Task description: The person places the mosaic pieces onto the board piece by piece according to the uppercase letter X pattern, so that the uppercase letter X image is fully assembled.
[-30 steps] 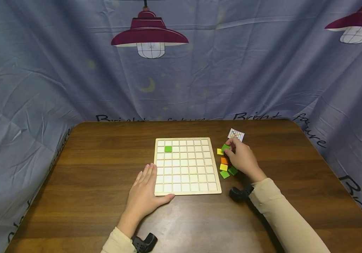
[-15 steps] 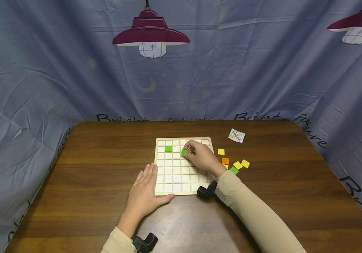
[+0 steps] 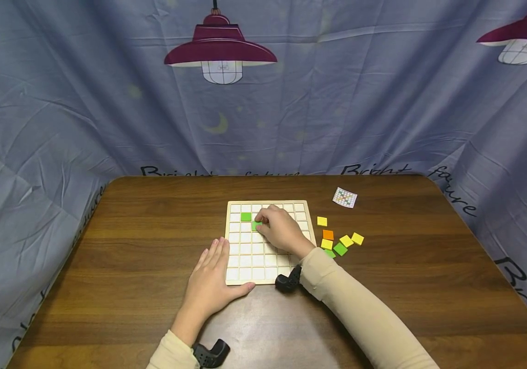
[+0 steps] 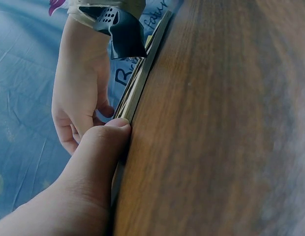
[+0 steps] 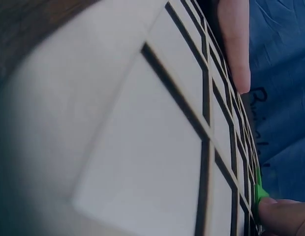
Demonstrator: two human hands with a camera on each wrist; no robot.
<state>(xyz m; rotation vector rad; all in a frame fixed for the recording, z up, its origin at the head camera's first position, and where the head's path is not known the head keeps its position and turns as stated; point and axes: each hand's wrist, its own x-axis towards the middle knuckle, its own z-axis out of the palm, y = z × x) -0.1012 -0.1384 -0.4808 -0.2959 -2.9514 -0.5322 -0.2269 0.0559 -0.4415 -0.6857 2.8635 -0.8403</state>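
Note:
A square wooden board (image 3: 263, 282) with a grid of white cells lies on the table. One green tile (image 3: 246, 217) sits in its second row from the far edge. My right hand (image 3: 283, 230) pinches another green tile (image 3: 256, 226) between thumb and fingers, at a cell one row nearer and one column to the right. The right wrist view shows this tile's green corner (image 5: 260, 191) by the thumb, low over the grid. My left hand (image 3: 208, 282) rests along the board's left edge with straight fingers, its thumb (image 4: 118, 129) against the front edge.
Right of the board lie loose tiles: an orange tile (image 3: 328, 234), several yellow ones such as the yellow tile (image 3: 357, 239), and two green, one being the green tile (image 3: 340, 249). Behind them is a small printed grid card (image 3: 344, 198). A curtain (image 3: 263, 118) hangs behind the table.
My right hand has carried the green tile leftward from the loose tiles onto the board, then slightly further left and nearer. My left hand has stayed still.

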